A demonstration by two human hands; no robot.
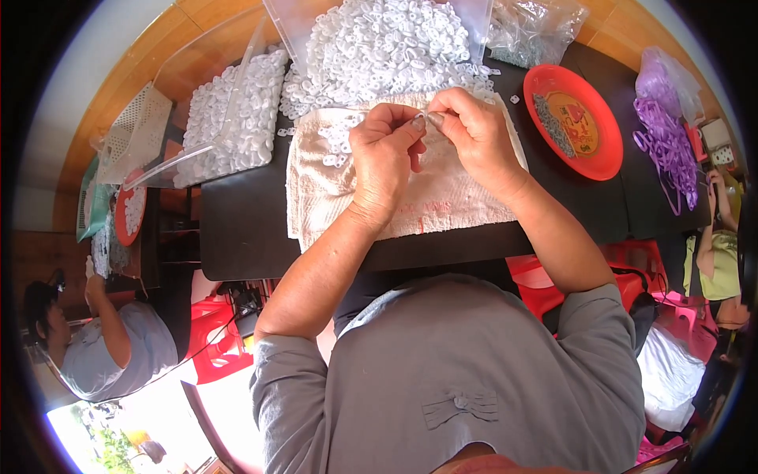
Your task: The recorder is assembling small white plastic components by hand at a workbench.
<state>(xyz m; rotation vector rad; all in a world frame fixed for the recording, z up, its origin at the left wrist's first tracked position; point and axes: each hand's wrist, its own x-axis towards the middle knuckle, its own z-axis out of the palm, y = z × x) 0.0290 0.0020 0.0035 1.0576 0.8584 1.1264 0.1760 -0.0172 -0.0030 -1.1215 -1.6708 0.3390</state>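
Observation:
Over a cream towel [426,213] on the dark table, my two hands meet fingertip to fingertip. My left hand [387,150] is closed in a pinch, and my right hand [480,141] pinches from the other side. Between the fingertips shows a bit of a small white plastic piece [422,116], mostly covered by the fingers. Several loose white plastic pieces [338,141] with holes lie on the towel beside my left hand. A large heap of the same white pieces [387,39] rises just beyond both hands.
A clear bin [225,146] of white pieces stands at left. Right of the towel sits a red plate [606,146] with small grey parts, near a plastic bag [529,31] and purple ribbons [671,146]. Other people work at far left and far right.

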